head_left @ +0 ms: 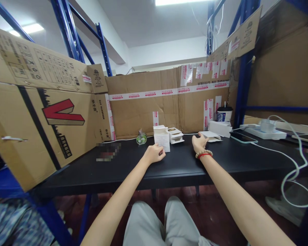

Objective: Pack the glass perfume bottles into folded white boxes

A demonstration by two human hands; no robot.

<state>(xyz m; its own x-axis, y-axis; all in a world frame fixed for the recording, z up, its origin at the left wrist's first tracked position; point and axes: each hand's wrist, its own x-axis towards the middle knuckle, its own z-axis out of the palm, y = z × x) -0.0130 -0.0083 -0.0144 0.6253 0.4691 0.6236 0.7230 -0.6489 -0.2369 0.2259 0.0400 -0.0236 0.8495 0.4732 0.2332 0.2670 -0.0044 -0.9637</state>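
My left hand (pixel 154 153) rests on the black table (pixel 133 167), its fingers curled against the lower front of a small upright white box (pixel 161 138). My right hand (pixel 199 142) lies further right, fingers closed on the edge of a flat white box piece (pixel 210 135). A beaded bracelet and a red cord circle the right wrist. Just behind the upright box sits an open white tray insert (pixel 176 135). A small round green glass bottle (pixel 141 138) stands to the left of the box.
Cardboard sheets (pixel 169 102) wall the back and left of the table. At the right lie a white box (pixel 220 128), a paper cup (pixel 224 113), a phone (pixel 243 137), and a white power strip (pixel 264 131) with a looping cable. Blue rack posts (pixel 242 65) frame the space.
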